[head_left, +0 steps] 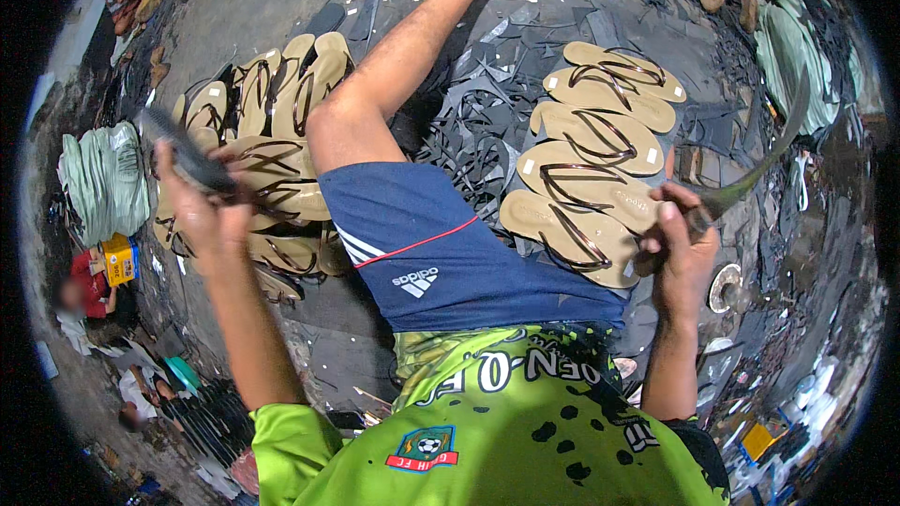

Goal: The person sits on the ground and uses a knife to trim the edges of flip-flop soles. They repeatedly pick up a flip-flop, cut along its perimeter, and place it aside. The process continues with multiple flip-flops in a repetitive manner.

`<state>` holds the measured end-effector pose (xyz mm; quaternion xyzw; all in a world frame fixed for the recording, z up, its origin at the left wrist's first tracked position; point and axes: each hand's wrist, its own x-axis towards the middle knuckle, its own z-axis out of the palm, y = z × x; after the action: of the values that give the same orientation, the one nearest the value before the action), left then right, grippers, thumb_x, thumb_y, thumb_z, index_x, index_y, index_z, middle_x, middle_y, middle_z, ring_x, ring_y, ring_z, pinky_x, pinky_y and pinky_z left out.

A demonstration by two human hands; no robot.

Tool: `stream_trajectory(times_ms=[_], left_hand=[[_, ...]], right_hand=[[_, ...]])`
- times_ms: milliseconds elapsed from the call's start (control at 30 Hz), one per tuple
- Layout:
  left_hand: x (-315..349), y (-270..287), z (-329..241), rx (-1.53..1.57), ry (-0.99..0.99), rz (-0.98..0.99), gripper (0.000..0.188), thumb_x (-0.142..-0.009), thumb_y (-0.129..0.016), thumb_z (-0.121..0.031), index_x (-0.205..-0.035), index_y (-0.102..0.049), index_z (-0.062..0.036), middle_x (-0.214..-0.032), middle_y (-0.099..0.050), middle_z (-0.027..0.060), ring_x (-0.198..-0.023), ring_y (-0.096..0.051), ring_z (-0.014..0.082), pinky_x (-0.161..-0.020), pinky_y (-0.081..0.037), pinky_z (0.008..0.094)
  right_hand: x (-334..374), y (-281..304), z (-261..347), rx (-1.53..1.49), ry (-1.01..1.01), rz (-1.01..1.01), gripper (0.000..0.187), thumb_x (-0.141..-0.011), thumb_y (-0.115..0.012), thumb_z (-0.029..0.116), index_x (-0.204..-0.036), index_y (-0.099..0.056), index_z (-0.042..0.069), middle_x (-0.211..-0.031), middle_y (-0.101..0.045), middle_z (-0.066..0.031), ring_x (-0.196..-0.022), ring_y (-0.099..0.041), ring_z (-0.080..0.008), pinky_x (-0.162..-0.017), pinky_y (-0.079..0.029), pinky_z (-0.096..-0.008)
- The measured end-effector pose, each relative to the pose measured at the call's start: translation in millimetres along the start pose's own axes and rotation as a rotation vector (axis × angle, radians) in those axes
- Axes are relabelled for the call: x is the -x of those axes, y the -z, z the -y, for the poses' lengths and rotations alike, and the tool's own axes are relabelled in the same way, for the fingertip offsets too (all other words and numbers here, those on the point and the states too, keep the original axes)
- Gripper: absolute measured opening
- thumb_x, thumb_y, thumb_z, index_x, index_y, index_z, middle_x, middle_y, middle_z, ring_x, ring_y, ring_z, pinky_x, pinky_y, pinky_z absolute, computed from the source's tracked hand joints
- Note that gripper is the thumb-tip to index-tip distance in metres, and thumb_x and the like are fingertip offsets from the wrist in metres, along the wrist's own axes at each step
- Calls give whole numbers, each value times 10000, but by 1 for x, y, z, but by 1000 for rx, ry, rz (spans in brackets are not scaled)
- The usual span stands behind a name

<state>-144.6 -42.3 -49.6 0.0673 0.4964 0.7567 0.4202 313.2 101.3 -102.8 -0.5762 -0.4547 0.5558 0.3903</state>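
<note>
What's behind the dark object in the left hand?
Brown-strapped tan sandals show around the dark object and left hand; what lies directly behind them is covered.

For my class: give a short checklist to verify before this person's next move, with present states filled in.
1. Curved blade gripped in the right hand: ok.
2. Dark piece held in the left hand: ok, though blurred.
3. Blade apart from the left hand: ok.
4. Blade's sharpness: cannot tell.
5. Right hand apart from the right-side sandals: cannot tell; they overlap in view.
6. Floor free of dark scraps: not ok.
</note>
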Motion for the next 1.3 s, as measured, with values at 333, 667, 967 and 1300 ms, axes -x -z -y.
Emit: stream_trajectory(times_ms=[333, 667, 967, 1300], left_hand=[[66, -8, 106, -101, -37, 5, 213, -932, -517, -107, -1114, -551, -2, -1104, -613, 128, -962, -615, 191, -904, -506, 333], [128, -112, 290, 306, 948, 24, 353, -845, -646, -182, -1123, -512, -10, -1032, -581, 131, -1008, -600, 271, -958, -509, 400], [128, -182, 214, 196, 537, 186, 307, -921, -598, -187, -1186, -545, -44, -1100, -631, 69, -992, -632, 190, -887, -514, 349], [158, -120, 166, 149, 434, 36, 326, -877, -671, -188, -1154, -587, -39, -1079, -658, 70, -1005, -639, 201, -901, -514, 366]], right_hand=[[8, 80, -83, 554, -378, -115, 334, -829, -723, 330, -965, -672, 29, -667, -587, -6, -558, -497, -83, -522, -391, -249], [18, 53, -55, -126, -442, 7, 283, -811, -739, 264, -892, -601, 30, -701, -579, 11, -519, -487, -67, -473, -416, -226], [62, -19, -12, -245, -295, 109, 329, -845, -715, 301, -938, -614, 2, -794, -621, -33, -546, -494, -76, -491, -414, -216], [114, 18, -22, 244, 207, 615, 391, -951, -492, 159, -1295, -472, -25, -793, -593, -135, -676, -609, -202, -631, -483, -343]])
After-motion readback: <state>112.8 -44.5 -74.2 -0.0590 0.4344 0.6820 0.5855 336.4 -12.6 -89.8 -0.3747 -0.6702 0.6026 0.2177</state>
